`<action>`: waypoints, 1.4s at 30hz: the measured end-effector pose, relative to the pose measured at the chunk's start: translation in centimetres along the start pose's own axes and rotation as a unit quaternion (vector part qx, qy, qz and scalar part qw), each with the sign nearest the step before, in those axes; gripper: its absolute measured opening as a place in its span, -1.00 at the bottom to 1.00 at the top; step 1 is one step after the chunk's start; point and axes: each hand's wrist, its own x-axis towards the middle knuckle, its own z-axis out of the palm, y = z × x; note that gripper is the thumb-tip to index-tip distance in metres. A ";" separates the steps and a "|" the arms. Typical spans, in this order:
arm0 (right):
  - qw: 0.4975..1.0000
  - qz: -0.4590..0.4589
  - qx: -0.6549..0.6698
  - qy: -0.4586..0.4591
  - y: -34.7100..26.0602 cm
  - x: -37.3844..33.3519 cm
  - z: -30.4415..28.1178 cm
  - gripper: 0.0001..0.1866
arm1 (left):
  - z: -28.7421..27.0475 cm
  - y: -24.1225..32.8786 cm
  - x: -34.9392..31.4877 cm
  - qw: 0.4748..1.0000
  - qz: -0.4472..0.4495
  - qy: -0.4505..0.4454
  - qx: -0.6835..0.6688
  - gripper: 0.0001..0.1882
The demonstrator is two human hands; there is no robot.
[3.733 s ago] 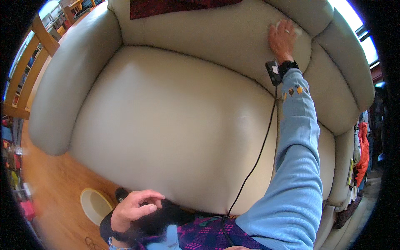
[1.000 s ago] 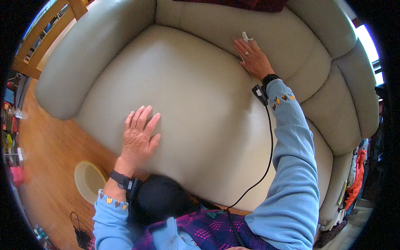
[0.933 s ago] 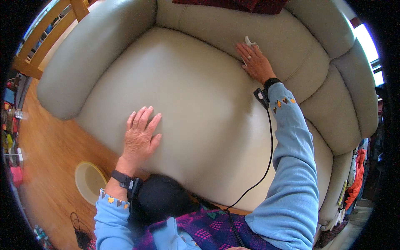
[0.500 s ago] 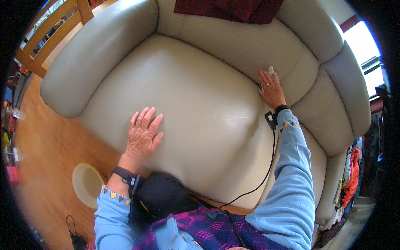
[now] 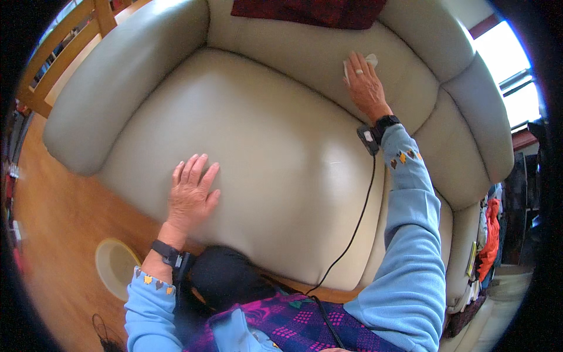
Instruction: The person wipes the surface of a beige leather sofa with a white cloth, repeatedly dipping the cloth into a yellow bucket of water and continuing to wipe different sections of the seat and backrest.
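Observation:
Under the palm and fingers of my right hand (image 5: pixel 365 85) is a white cloth (image 5: pixel 371 59), pressed against the backrest (image 5: pixel 319 50) of a beige leather sofa. Only the cloth's edges show past my fingers. My left hand (image 5: pixel 192 190) rests flat on the front left part of the seat cushion (image 5: pixel 252 135), fingers spread, holding nothing. Each wrist wears a black strap with a small device; a black cable (image 5: pixel 359 226) runs from the right one across the seat toward my body.
A dark red cloth (image 5: pixel 311 12) drapes over the backrest top. The sofa's armrest (image 5: pixel 126 82) rises at left, beside a wooden slatted chair (image 5: pixel 64 53). A pale bucket (image 5: pixel 116 267) stands on the wooden floor. Orange fabric (image 5: pixel 489 234) lies beyond the sofa's right end.
My right hand has slid with the white cloth up the backrest and to the left. My left hand stays on the seat; the whole view has shifted slightly.

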 end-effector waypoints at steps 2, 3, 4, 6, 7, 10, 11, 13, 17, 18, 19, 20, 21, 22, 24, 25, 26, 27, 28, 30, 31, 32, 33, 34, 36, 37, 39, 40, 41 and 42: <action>0.999 -0.010 0.042 0.012 -2.4 4.4 0.6 -0.62 | -0.2 0.0 0.0 1.000 -0.005 -0.009 -0.001 -0.39; 0.998 -0.008 0.066 -0.008 -3.8 6.1 1.1 -0.65 | -0.3 0.0 0.0 1.000 -0.004 -0.013 -0.009 -0.40; 0.986 0.082 0.141 -0.032 -5.1 8.0 1.8 -0.68 | -0.4 0.1 0.0 1.000 -0.009 -0.021 -0.018 -0.40; 0.923 0.239 0.293 -0.069 -7.7 11.8 3.6 -0.73 | -0.5 0.1 0.0 0.999 -0.014 -0.027 -0.024 -0.40; 0.881 0.219 0.415 -0.059 -8.3 13.1 4.5 -0.72 | -0.5 0.2 0.1 0.999 -0.014 -0.023 -0.020 -0.41; 0.701 0.129 0.701 0.018 -10.5 14.0 6.0 -0.70 | -0.7 0.2 0.1 0.999 -0.020 -0.030 -0.025 -0.40; 0.639 0.136 0.757 0.000 -10.8 13.4 6.2 -0.70 | -0.7 0.2 0.1 0.999 -0.020 -0.030 -0.025 -0.40; 0.199 0.422 0.880 -0.087 -11.0 11.3 6.1 -0.66 | -0.7 0.2 0.2 0.999 -0.019 -0.024 -0.029 -0.39; 0.149 0.494 0.856 0.019 -7.1 4.2 4.9 -0.69 | -0.8 0.3 0.3 0.999 -0.024 -0.021 -0.040 -0.39; 0.180 0.546 0.816 0.062 -5.2 1.8 4.6 -0.71 | -0.8 0.3 0.3 0.999 -0.023 -0.021 -0.041 -0.38; 0.151 0.560 0.808 0.106 -3.0 -0.5 4.3 -0.71 | -0.8 0.4 0.4 0.999 -0.022 -0.020 -0.042 -0.38; 0.165 0.592 0.766 0.187 -1.3 -2.8 4.2 -0.69 | -0.8 0.4 0.4 0.999 -0.017 -0.017 -0.039 -0.39; 0.204 0.628 0.718 0.220 0.7 -5.0 4.2 -0.65 | -0.7 0.4 0.4 0.999 -0.013 -0.013 -0.036 -0.39; 0.232 0.661 0.665 0.257 2.9 -7.1 4.0 -0.61 | -0.7 0.3 0.4 0.999 -0.016 -0.012 -0.034 -0.40; 0.330 0.710 0.554 0.283 6.8 -11.1 4.3 -0.56 | -0.6 0.3 0.3 0.999 -0.014 -0.024 -0.029 -0.39; 0.355 0.724 0.514 0.293 8.2 -12.3 5.0 -0.57 | -0.5 0.3 0.3 0.999 -0.015 -0.024 -0.024 -0.39; 0.379 0.738 0.470 0.301 9.4 -13.4 5.9 -0.57 | -0.4 0.3 0.3 0.999 -0.019 -0.025 -0.021 -0.39; 0.605 0.723 0.311 0.122 10.5 -14.0 6.9 -0.60 | -0.3 0.2 0.3 1.000 -0.014 -0.018 -0.019 -0.40; 0.765 0.629 0.119 -0.072 11.0 -14.2 8.2 -0.62 | -0.3 0.1 0.3 1.000 -0.012 -0.012 -0.018 -0.40; 0.859 0.456 -0.065 -0.224 10.9 -13.0 10.7 -0.66 | -0.1 0.0 0.3 1.000 -0.009 -0.008 -0.016 -0.40; 0.875 0.444 -0.044 -0.189 10.1 -11.7 11.7 -0.67 | -0.1 -0.1 0.3 1.000 -0.008 -0.009 -0.015 -0.40; 0.878 0.441 -0.027 -0.185 8.9 -10.3 12.3 -0.68 | -0.1 -0.1 0.3 1.000 -0.011 -0.007 -0.021 -0.40; 0.895 0.422 -0.006 -0.145 7.7 -8.9 12.3 -0.68 | 0.0 0.0 0.3 1.000 -0.014 -0.012 -0.015 -0.39; 0.899 0.415 0.011 -0.139 6.7 -7.0 11.9 -0.69 | 0.0 0.0 0.2 1.000 -0.019 -0.013 -0.016 -0.39; 0.873 0.465 0.054 -0.139 4.1 -3.0 11.0 -0.65 | 0.1 0.2 0.2 0.999 -0.023 -0.015 -0.019 -0.38; 0.843 0.515 0.089 -0.130 2.9 -0.7 10.7 -0.60 | 0.1 0.2 0.2 1.000 -0.023 -0.015 -0.016 -0.37; 0.817 0.540 0.173 -0.107 2.0 1.1 9.3 -0.60 | 0.1 0.3 0.3 1.000 -0.021 -0.015 -0.011 -0.37; 0.809 0.540 0.216 -0.083 1.6 1.7 9.0 -0.59 | 0.0 0.3 0.3 1.000 -0.022 -0.015 -0.009 -0.37; 0.843 0.506 0.161 -0.092 1.2 1.9 8.9 -0.62 | 0.1 0.4 0.3 0.999 -0.025 -0.016 -0.013 -0.37; 0.875 0.463 0.102 -0.096 1.0 2.0 9.1 -0.63 | 0.1 0.4 0.3 1.000 -0.023 -0.018 -0.008 -0.37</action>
